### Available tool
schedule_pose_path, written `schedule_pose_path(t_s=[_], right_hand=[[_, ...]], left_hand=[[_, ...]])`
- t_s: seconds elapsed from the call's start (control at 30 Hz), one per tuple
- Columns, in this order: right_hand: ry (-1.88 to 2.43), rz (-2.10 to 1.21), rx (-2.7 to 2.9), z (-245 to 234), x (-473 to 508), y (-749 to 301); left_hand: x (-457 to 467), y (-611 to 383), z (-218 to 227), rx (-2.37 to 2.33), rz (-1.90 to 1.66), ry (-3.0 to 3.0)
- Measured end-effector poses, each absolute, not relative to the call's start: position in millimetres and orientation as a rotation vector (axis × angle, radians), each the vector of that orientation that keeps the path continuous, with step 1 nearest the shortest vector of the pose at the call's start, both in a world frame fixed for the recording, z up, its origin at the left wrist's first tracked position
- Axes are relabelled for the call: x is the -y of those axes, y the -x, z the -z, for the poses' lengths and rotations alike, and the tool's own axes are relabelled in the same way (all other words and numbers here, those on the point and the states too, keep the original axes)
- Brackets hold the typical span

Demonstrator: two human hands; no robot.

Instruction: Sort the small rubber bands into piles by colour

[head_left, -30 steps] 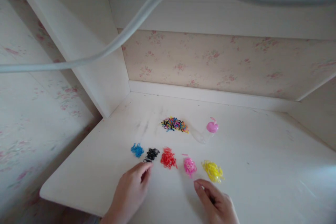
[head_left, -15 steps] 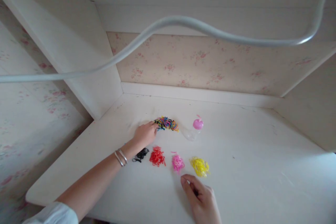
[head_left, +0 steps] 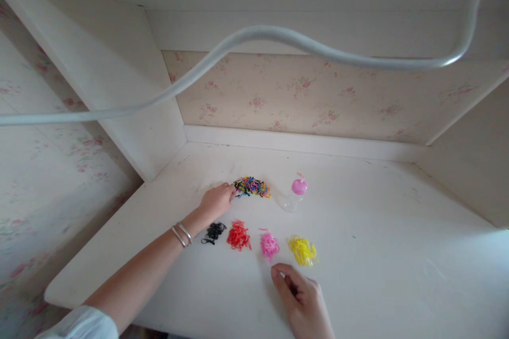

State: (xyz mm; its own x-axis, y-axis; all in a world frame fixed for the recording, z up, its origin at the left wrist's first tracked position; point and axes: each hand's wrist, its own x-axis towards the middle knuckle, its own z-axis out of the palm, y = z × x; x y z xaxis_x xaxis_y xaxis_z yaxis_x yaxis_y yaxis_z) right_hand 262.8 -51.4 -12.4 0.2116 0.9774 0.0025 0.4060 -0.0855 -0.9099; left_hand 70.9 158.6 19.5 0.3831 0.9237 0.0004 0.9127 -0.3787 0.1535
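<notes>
Main change: your left hand point(head_left: 217, 201) has gone far. A second ago it was at the near edge of the black bands point(head_left: 215, 231); now its fingertips are at the left edge of the mixed pile point(head_left: 253, 186). Versus half a second ago it has hardly shifted. Fingers look bunched, but I can't tell whether they're pinching a band or just resting against the pile; the tips are too small to read.

Your right hand point(head_left: 300, 294) has stayed near, just on the near side of the pink bands point(head_left: 270, 245). Thumb and forefinger tips are together, other fingers curled. Can't confirm anything between them.

What it means, my read: the action is now at the mixed pile, which remains multicoloured, so it isn't used up. The single-colour heaps sit apart in a row nearer you: black left, then red bands point(head_left: 238, 235), pink, and yellow bands point(head_left: 303, 250) at the right end. The blue heap seen left of black a second ago is now out of sight, your left arm covering that spot.

Clear container point(head_left: 291, 204) with pink lid point(head_left: 299, 187) is right of the mixed pile on the white table point(head_left: 377, 275), neither hand touching it.
</notes>
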Motion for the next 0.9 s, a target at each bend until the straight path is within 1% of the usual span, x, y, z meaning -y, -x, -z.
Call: schedule_pose_path(t_s=[0.27,0.5,0.7,0.9], right_hand=[[1.668,-0.89,1.419,12,50,-269],[1.658,-0.878,1.467,11,52,-268],[1.66,-0.85,1.354,14,56,-262],[1.681,-0.837,1.352,13,61,-260]], left_hand=[[-148,-65,-25,-1.687,-0.212,-2.476],[-94,-30,-38,-1.759,-0.333,-2.395],[-48,-18,-23,-1.892,-0.334,-2.347],[-34,-22,-14,-1.964,-0.383,-2.357]])
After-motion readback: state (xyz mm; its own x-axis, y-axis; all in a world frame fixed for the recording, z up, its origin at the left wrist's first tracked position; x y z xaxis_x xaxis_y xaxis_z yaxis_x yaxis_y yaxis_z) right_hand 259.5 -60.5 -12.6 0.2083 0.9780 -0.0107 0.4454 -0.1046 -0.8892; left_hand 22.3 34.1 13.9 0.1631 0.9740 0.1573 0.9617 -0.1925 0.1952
